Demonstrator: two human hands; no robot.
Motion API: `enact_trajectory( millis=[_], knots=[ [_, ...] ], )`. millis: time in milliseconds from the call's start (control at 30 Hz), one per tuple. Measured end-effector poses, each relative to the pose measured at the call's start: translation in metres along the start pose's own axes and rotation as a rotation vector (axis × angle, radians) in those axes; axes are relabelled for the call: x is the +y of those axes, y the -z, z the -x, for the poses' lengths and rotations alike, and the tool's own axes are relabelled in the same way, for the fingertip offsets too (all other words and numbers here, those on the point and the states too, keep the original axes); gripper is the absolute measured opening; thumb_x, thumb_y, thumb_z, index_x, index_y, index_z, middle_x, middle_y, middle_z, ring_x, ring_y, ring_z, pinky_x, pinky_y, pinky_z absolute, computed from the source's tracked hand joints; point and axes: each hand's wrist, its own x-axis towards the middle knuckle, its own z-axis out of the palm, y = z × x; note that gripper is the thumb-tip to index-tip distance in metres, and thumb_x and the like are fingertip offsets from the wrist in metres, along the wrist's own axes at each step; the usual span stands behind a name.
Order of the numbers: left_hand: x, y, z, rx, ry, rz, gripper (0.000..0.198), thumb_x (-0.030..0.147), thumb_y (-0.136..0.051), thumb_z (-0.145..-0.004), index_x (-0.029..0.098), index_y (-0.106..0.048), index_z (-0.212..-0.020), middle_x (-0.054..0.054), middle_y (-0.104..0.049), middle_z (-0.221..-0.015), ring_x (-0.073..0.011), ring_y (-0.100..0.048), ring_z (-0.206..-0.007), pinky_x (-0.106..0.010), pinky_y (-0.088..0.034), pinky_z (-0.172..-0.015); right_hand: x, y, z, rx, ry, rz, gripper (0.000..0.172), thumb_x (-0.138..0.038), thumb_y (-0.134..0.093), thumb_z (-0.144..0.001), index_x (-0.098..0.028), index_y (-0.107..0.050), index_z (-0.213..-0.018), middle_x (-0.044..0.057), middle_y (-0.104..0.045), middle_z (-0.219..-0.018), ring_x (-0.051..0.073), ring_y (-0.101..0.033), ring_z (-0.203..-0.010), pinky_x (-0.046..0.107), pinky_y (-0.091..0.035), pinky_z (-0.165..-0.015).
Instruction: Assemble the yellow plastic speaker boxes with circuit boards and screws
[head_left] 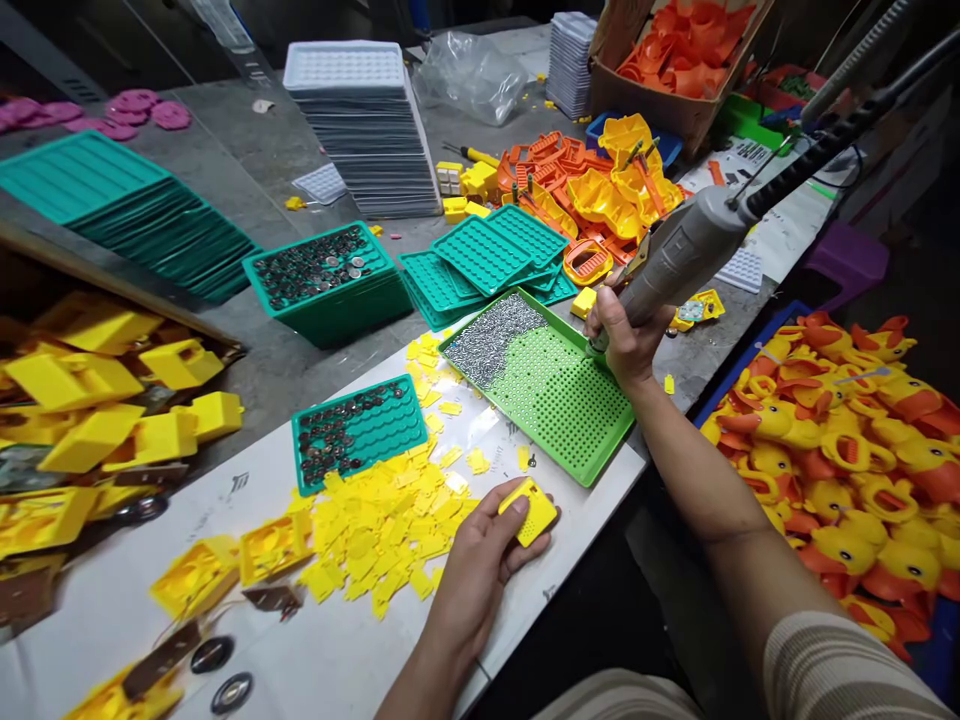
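Observation:
My left hand [487, 550] grips a small yellow plastic box [529, 510] with a dotted grille, above the white table's front edge. My right hand [630, 335] is wrapped round a grey power screwdriver [679, 255] hanging from a black cable. Its tip points down at the right side of a green perforated tray [577, 420], which has a heap of small metal screws [495, 335] at its far left. Many flat yellow pieces [375, 530] lie loose to the left of my left hand.
Teal trays of dark round parts [322, 440] stand left of the green tray. Open yellow casings [199, 575] lie at the left front. Yellow and orange toy ducks [847, 450] fill a blue bin at the right. A tall white tray stack [367, 140] stands behind.

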Motion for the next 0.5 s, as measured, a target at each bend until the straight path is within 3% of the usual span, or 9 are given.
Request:
enact_trajectory(
  millis=[267, 400, 500],
  knots=[
    [0.001, -0.002, 0.001, 0.02, -0.02, -0.013, 0.034, 0.019, -0.064, -0.082, 0.011, -0.056, -0.114, -0.013, -0.071, -0.1, -0.0219, -0.071, -0.092, -0.025, -0.061, -0.072, -0.001, 0.003, 0.002, -0.043, 0.017, 0.051, 0.031, -0.053, -0.061, -0.076, -0.022, -0.059, -0.081, -0.003, -0.05, -0.054, 0.013, -0.053, -0.044, 0.029, -0.046, -0.043],
    [0.0, -0.004, 0.0, 0.019, -0.02, -0.002, 0.033, 0.019, -0.065, -0.081, 0.009, -0.058, -0.112, -0.014, -0.07, -0.097, -0.0228, -0.072, -0.087, -0.024, -0.06, -0.068, -0.03, 0.006, 0.011, -0.07, 0.049, -0.132, 0.026, -0.049, -0.064, -0.077, -0.025, -0.057, -0.086, -0.005, -0.046, -0.057, 0.011, -0.05, -0.042, 0.027, -0.043, -0.041],
    [-0.002, -0.004, -0.002, -0.002, -0.041, 0.017, 0.03, 0.016, -0.06, -0.084, 0.006, -0.057, -0.112, -0.015, -0.069, -0.094, -0.0229, -0.072, -0.084, -0.024, -0.06, -0.067, -0.065, 0.009, 0.032, -0.207, 0.05, -0.368, 0.021, -0.042, -0.063, -0.08, -0.027, -0.055, -0.091, -0.008, -0.041, -0.052, 0.009, -0.041, -0.037, 0.025, -0.039, -0.038]
  ],
)
